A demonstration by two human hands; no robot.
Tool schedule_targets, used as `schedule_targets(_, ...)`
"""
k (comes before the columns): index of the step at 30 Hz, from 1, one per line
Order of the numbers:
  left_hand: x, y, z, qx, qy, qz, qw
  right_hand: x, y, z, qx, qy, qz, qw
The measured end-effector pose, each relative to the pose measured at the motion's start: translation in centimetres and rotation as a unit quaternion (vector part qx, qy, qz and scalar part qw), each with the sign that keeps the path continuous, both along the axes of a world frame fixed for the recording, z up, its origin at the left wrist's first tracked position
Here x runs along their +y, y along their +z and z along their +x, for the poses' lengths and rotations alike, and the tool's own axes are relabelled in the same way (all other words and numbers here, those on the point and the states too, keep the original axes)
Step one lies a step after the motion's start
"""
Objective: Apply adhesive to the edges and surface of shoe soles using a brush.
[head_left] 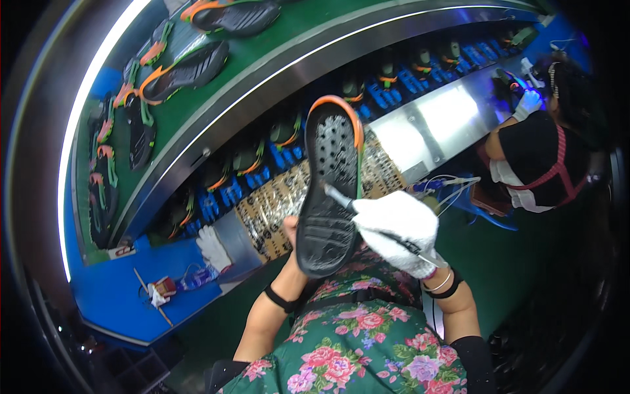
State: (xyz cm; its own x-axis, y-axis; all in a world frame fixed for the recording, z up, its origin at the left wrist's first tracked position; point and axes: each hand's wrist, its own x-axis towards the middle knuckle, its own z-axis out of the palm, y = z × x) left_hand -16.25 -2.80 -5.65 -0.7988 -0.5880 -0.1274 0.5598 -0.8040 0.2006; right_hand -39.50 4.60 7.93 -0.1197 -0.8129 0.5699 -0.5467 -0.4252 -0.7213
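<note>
While the black shoe sole with its orange rim is held upright above the person's lap, tread side facing the camera, the left hand supports it from behind; only part of that hand shows past the sole's edge, closed on the sole. The right hand, in a white glove, is clamped on a thin brush whose tip touches the sole near its middle. Both forearms rise from the lower edge, each with a black band at the wrist, above a green floral garment. Behind the sole, a patterned sheet lies on the desk, near its front edge. A spare white glove rests on the blue surface at the desk's left end, beside a small bottle. Beyond the desk's far edge, a green conveyor belt carries further black soles with orange and green trim. At the right end, another person's gloved hand works under a violet light.
</note>
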Motion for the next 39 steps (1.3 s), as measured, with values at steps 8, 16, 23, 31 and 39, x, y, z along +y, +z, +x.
schedule_targets(8, 1.3, 3.7, -3.7, 0.195, -0.032, 0.129, 0.972, -2.9, 0.7, -0.4, 0.07, 0.014, -0.058, 0.996)
schedule_targets(16, 2.4, 1.6, -1.6, -0.031, -0.044, 0.09, 0.995, -3.2, 1.8, 1.8, 0.103, -0.01, -0.057, 0.993)
schedule_targets(23, 1.2, 2.7, -2.6, 0.161, -0.049, 0.157, 0.973, -2.9, -0.2, 0.9, -0.005, -0.052, -0.056, 0.997)
schedule_targets(31, 0.1, 3.4, -2.8, -0.26, 0.017, -0.004, 0.965, -2.3, -1.0, 1.6, -0.099, -0.021, -0.028, 0.994)
schedule_targets(39, -1.9, 6.4, -4.7, -0.051, -0.026, -0.001, 0.998, -1.4, -2.0, 3.2, -0.118, 0.089, 0.005, 0.989)
